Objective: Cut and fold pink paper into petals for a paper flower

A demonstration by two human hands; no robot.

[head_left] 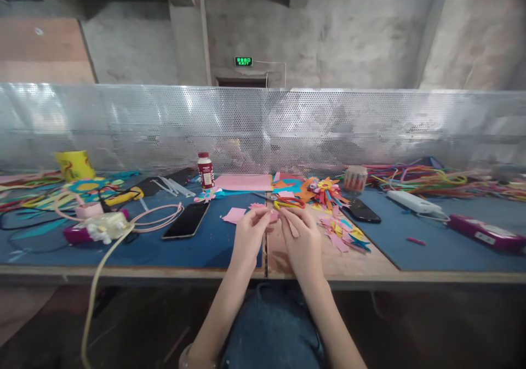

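Above the table's front middle, my left hand [251, 234] pinches a small piece of pink paper [274, 215] between thumb and fingers. My right hand [303, 240] is closed in a pinch at the other side of the same piece; its fold or shape is too small to make out. Just beyond the fingertips lie scissors [287, 200] with yellow and red handles. A square of pink paper [234, 215] rests left of my left hand. To the right of my right hand is a pile of colourful paper scraps [345, 232], with a multicoloured paper flower [326, 189] behind it.
A black phone [187, 220] and a red-capped bottle [206, 170] stand left, near a power strip [96, 228] with cables. Rightward are another phone [361, 210], a white power strip [415, 202], a purple box [487, 232] and bundled coloured strands [435, 177]. A perforated metal screen [164, 128] closes the back.
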